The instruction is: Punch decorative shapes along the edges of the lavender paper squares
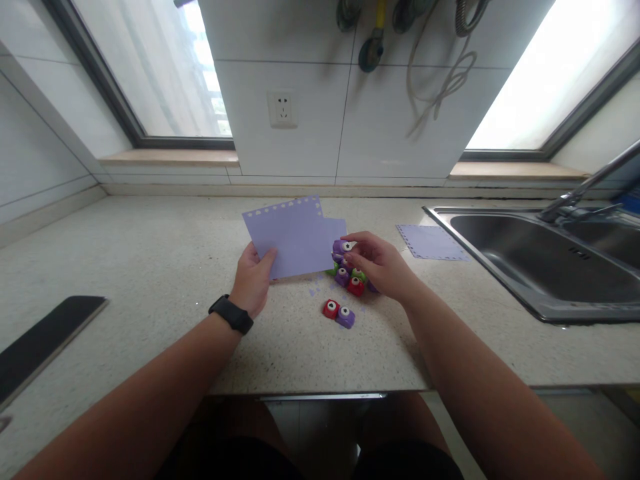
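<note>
My left hand (254,280) grips a lavender sheet of paper (295,240) by its lower left corner, thumb on top. Small punched shapes run along the sheet's upper edge and a little way down its right side. Another lavender sheet (336,230) shows partly behind it. At the paper's right side, my right hand (376,263) is closed on a purple craft punch (342,247) with a star on its white button. Below that hand sit several more punches, among them a red punch (355,287). Closer to me, a red punch (331,309) touches a purple punch (345,316).
A lavender sheet (433,242) with punched edges lies by the steel sink (505,267) on the right. Small paper scraps (314,291) are scattered near the punches. A dark flat object (45,340) lies at the left. The tiled wall (300,153) bounds the counter behind.
</note>
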{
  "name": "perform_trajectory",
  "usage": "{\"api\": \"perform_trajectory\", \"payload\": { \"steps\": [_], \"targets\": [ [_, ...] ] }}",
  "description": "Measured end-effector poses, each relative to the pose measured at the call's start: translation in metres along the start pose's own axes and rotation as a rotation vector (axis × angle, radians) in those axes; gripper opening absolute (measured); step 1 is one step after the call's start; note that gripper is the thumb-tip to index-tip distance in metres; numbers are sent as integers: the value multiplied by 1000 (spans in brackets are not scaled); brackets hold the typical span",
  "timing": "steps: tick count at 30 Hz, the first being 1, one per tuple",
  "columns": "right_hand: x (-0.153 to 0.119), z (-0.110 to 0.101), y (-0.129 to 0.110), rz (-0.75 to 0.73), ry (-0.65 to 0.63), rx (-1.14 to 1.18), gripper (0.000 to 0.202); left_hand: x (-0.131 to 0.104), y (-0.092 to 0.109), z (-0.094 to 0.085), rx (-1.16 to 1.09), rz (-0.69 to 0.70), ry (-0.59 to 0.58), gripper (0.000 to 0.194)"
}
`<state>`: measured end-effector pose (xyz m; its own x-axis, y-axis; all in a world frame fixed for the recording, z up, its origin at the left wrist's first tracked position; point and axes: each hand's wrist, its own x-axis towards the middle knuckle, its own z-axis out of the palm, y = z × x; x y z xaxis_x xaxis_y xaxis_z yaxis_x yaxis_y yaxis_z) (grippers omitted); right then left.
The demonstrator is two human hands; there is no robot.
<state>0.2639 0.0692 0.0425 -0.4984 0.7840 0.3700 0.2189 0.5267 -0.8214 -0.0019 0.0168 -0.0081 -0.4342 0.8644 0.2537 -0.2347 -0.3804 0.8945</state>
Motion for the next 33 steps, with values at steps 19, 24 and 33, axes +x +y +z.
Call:
{"api": "perform_trajectory", "payload": {
  "steps": [19, 24, 33],
  "targets": [
    [2, -4, -2, -85, -11, -202, 22, 0, 0, 1, 6, 16, 0, 33],
    [2, -3, -3, -80, 6, -186, 24, 0, -1, 0, 7, 22, -5, 34],
    [3, -4, -1, -88, -7, -188, 24, 1, -1, 0, 14, 27, -17, 34]
  ]
}}
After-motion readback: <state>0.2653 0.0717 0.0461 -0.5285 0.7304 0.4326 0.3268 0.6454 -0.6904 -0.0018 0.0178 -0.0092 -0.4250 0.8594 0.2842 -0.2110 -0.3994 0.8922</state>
